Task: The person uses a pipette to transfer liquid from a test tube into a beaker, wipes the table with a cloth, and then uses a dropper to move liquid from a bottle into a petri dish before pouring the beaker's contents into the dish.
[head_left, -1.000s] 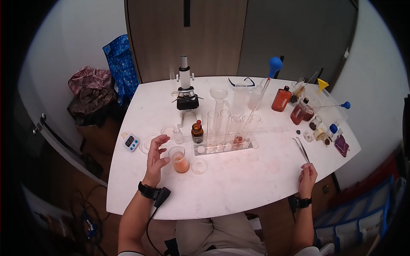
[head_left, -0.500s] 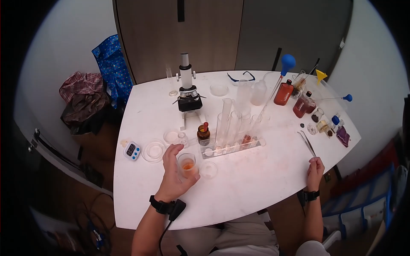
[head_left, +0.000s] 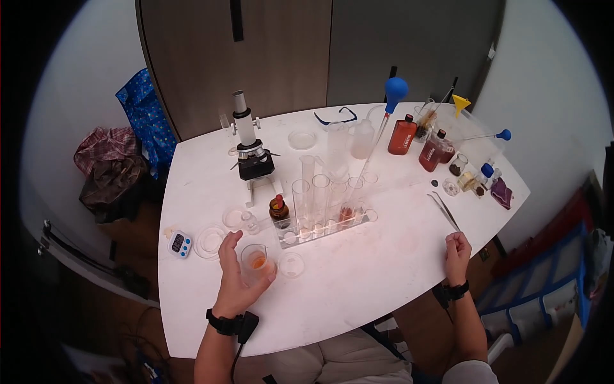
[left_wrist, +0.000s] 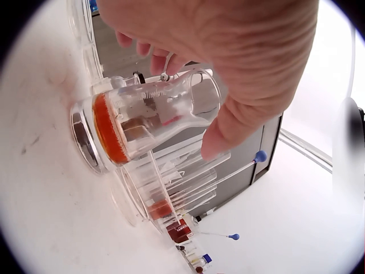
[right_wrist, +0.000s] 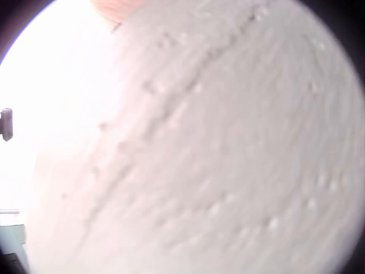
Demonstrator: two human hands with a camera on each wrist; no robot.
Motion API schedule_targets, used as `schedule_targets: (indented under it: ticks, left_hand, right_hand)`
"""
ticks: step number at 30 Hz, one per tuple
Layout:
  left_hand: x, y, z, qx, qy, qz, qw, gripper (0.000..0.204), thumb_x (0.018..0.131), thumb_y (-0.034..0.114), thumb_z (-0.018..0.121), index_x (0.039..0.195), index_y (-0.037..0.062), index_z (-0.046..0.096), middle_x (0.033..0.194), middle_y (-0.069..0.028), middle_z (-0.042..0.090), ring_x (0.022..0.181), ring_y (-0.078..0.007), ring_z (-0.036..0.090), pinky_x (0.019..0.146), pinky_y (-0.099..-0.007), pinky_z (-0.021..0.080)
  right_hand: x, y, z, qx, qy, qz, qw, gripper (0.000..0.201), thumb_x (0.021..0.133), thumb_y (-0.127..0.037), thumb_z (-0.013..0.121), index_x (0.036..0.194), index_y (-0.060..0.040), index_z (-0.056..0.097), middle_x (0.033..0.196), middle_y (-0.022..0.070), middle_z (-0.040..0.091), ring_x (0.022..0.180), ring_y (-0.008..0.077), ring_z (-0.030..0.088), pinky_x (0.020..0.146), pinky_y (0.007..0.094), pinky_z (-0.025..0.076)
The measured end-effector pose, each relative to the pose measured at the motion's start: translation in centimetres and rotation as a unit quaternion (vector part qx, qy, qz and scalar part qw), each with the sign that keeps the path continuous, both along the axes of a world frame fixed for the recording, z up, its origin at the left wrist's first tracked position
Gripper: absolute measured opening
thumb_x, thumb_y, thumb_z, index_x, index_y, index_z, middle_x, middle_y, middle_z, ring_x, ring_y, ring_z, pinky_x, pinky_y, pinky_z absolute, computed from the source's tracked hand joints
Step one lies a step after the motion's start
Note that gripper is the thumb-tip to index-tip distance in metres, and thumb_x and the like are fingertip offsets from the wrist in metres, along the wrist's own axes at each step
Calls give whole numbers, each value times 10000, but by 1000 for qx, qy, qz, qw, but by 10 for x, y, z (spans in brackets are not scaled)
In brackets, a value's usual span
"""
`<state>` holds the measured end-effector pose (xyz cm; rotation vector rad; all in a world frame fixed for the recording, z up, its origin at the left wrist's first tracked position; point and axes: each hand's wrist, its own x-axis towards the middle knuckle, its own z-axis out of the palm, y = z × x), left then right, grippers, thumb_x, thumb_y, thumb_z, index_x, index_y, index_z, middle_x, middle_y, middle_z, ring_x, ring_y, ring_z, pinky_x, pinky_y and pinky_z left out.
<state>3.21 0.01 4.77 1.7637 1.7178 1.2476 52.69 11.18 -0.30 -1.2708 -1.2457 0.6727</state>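
Observation:
A conical glass flask (head_left: 257, 261) (left_wrist: 154, 114) with a wide flared rim and orange liquid inside stands on the white table. Around its upper part curves my left hand (head_left: 240, 281) (left_wrist: 228, 51), fingers on the far left side and thumb on the near right. In the left wrist view the thumb overlaps the rim, and the fingertips show behind the glass. Metal tweezers (head_left: 445, 212) lie at a slant at the right; my right hand (head_left: 456, 257) grips their near end near the table edge. The right wrist view is blurred, mostly pale surface.
A clear rack (head_left: 326, 233) of test tubes stands right of the flask, beside a brown dropper bottle (head_left: 279, 211). A small dish (head_left: 292, 265) lies close by. Farther off are a microscope (head_left: 252, 153), a timer (head_left: 180, 244), a red bottle (head_left: 402, 136) and a blue-bulb pipette (head_left: 396, 96).
My left hand has come in from the flask's left side, its thumb now round the near side. The head view has shifted. The right hand and tweezers stay put.

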Motion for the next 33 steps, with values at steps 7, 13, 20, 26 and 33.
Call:
schedule_targets:
  ticks: [7,13,20,26,33]
  left_hand:
    - [2,3,8,-61,-37,8,997,925,647,241,804,1409,32,324,1453,-188,284,1441,-354,193,1171,-464,174]
    - [-2,6,6,-80,-6,23,997,947,592,280,804,1388,36,353,1443,-200,314,1434,-364,217,1161,-475,178]
    - [5,9,12,-74,-23,48,996,620,578,275,750,1112,78,507,1303,-151,425,1408,-383,269,1136,-499,212]
    - [4,7,10,-45,-4,44,998,488,641,167,755,1062,71,529,1247,-137,491,1370,-375,331,1108,-488,266]
    - [3,3,9,-22,7,41,999,433,684,109,730,1080,74,556,1268,-89,523,1387,-337,346,1125,-451,269]
  right_hand:
    - [34,52,105,72,-228,49,970,63,935,-49,577,889,-12,555,736,-54,478,655,23,410,581,193,327]
    - [66,180,207,124,-384,18,915,86,921,-61,570,901,21,583,694,8,524,621,66,441,564,234,366]
    - [56,183,198,-17,-458,70,886,170,886,-142,640,884,19,588,615,57,526,580,116,486,546,289,388]
    - [63,90,125,-34,-557,100,824,361,802,-296,737,927,14,600,798,145,612,727,289,599,641,381,473]
    - [79,59,79,-45,-545,91,832,332,774,-264,739,916,5,604,792,144,610,758,297,596,668,396,477]
